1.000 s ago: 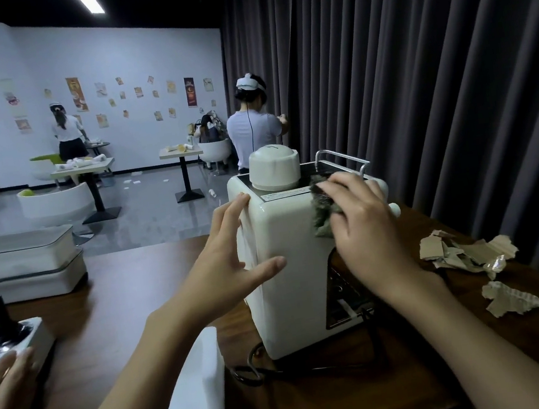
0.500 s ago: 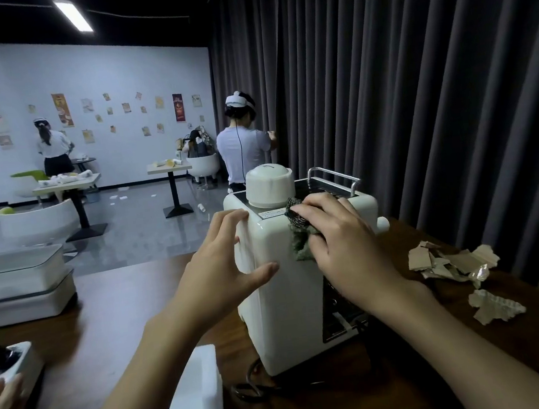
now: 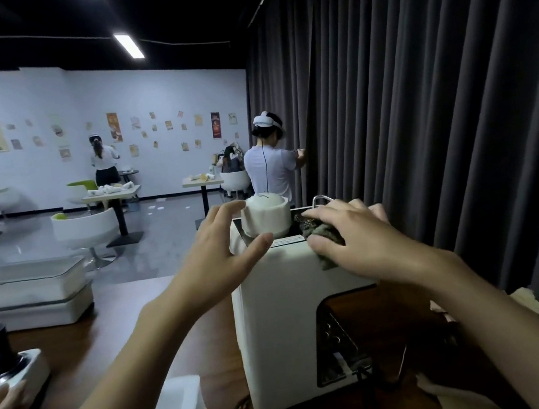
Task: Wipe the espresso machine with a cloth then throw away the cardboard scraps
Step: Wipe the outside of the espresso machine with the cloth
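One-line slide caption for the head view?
Right hand grips a dark cloth on top of the white espresso machine; left hand steadies its side.

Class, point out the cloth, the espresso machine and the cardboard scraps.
Cloth [image 3: 320, 228]: head view, crumpled middle.
Espresso machine [image 3: 276, 322]: head view, white side panel.
Cardboard scraps [image 3: 526, 300]: head view, pale torn edge.

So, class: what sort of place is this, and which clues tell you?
Probably a café, or a mock-up of one: small tables with tub chairs, food posters on the wall, and an espresso machine on the wooden counter.
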`<state>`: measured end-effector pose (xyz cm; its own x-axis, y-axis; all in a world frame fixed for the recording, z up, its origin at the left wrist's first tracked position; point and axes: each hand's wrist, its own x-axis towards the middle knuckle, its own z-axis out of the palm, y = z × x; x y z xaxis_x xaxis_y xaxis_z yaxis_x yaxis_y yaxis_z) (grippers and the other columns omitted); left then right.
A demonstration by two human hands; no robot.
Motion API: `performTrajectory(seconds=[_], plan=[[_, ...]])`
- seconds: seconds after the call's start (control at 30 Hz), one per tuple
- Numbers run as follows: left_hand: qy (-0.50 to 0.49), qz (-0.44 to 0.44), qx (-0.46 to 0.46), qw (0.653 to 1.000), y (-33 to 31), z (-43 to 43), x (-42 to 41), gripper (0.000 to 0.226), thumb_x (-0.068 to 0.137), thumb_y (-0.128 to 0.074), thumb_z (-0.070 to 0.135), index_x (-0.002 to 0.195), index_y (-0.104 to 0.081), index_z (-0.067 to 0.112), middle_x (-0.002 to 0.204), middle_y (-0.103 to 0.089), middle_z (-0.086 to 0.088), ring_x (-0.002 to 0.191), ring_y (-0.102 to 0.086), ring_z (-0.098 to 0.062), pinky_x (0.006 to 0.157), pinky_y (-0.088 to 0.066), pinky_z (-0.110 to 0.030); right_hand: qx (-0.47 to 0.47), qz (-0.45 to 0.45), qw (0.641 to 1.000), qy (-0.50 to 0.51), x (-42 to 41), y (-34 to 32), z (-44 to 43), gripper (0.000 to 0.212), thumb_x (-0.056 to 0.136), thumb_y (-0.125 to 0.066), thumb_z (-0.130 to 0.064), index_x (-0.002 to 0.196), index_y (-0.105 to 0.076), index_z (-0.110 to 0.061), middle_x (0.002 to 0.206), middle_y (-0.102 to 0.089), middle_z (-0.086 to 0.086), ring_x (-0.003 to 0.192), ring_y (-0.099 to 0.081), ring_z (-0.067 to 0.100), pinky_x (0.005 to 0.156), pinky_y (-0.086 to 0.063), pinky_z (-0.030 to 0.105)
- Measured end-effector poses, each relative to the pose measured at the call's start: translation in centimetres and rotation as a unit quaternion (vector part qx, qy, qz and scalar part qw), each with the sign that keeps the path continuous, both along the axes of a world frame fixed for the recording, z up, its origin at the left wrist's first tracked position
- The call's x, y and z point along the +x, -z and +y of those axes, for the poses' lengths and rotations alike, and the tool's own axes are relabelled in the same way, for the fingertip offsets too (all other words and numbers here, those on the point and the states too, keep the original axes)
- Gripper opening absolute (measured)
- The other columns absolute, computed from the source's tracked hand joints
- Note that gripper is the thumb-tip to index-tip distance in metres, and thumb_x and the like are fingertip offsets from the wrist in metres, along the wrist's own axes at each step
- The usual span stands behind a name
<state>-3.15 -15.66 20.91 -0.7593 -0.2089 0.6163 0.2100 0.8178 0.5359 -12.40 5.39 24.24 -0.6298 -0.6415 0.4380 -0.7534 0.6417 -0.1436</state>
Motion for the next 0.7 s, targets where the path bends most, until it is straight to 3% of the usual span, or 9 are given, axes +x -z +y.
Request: performTrajectory(seconds=[0.1,0.23,0.33,0.43,0.5,0.53,0.63,0.7], plan=[[-0.019,-0.007,0.000,1.000,-0.5,0.6,-0.8,0.072,0.086,-0.066,0.060,0.144,-0.041,0.028,0.144,-0.046,0.008,0.133,-0.044,-0.009,0.105,-0.039,-0.032,0.020,-0.048,0.995,-0.082,-0.7,-0.2,1.5,0.061,0.091,-0.052,-0.055,0.145,-0.026,-0.048,0.148,-0.035,-0.015,0.136,-0.023,0.011,0.099,-0.010,0.030],[-0.032,-0.012,0.013,0.999,-0.5,1.4,-1.3,0.094,0.070,-0.062,0.073,0.149,-0.032,0.030,0.149,-0.040,0.011,0.135,-0.040,-0.004,0.108,-0.038,-0.032,0.035,-0.017,0.990,-0.133,-2.0,-0.5,2.8,0.057,0.093,-0.057,-0.043,0.144,-0.031,-0.048,0.148,-0.031,-0.023,0.135,-0.020,0.004,0.100,-0.009,0.030],[-0.024,-0.033,0.041,0.998,0.1,1.0,-1.1,0.097,0.069,-0.069,0.071,0.149,-0.029,0.034,0.145,-0.041,0.018,0.131,-0.038,0.004,0.103,-0.031,-0.020,0.049,0.030,0.991,-0.124,-2.5,-1.1,3.0,0.051,0.096,-0.054,-0.040,0.144,-0.037,-0.043,0.148,-0.033,-0.020,0.133,-0.024,0.006,0.099,-0.011,0.032],[0.014,-0.049,0.062,0.997,0.0,0.6,-0.9,0.080,0.076,-0.073,0.065,0.141,-0.033,0.041,0.132,-0.048,0.032,0.115,-0.045,0.025,0.091,-0.032,-0.001,0.034,0.045,0.992,-0.110,-2.7,-1.4,2.9,0.044,0.097,-0.051,-0.037,0.140,-0.043,-0.041,0.143,-0.043,-0.020,0.131,-0.029,0.008,0.100,-0.014,0.034],[0.031,-0.062,0.079,0.994,-0.1,0.6,-0.8,0.075,0.078,-0.073,0.057,0.140,-0.033,0.041,0.125,-0.045,0.038,0.108,-0.041,0.035,0.083,-0.034,0.006,0.040,0.062,0.994,-0.084,-3.1,-1.5,3.0,0.042,0.097,-0.048,-0.043,0.139,-0.045,-0.039,0.143,-0.043,-0.020,0.130,-0.027,0.008,0.104,-0.015,0.037],[0.034,-0.063,0.078,0.994,-0.1,0.5,-0.8,0.077,0.078,-0.073,0.062,0.141,-0.033,0.041,0.124,-0.043,0.039,0.110,-0.039,0.036,0.084,-0.034,0.006,0.057,0.058,0.993,-0.081,-3.2,-1.8,3.1,0.044,0.097,-0.046,-0.048,0.140,-0.044,-0.039,0.144,-0.041,-0.021,0.129,-0.023,0.007,0.104,-0.015,0.037],[0.026,-0.062,0.039,0.997,0.2,-0.2,-0.8,0.092,0.066,-0.062,0.081,0.145,-0.028,0.047,0.126,-0.037,0.048,0.117,-0.033,0.035,0.092,-0.033,-0.003,0.134,0.011,0.987,-0.090,-3.2,-3.0,3.5,0.049,0.096,-0.045,-0.053,0.144,-0.036,-0.044,0.140,-0.033,-0.026,0.102,-0.008,-0.007,0.098,-0.011,0.029],[0.022,-0.065,0.035,0.997,0.5,-0.5,-0.8,0.092,0.064,-0.058,0.084,0.144,-0.028,0.049,0.126,-0.035,0.051,0.119,-0.031,0.033,0.095,-0.032,-0.008,0.160,0.001,0.983,-0.088,-3.7,-3.7,3.4,0.047,0.096,-0.048,-0.049,0.142,-0.039,-0.046,0.131,-0.033,-0.025,0.085,-0.006,-0.009,0.095,-0.011,0.027]])
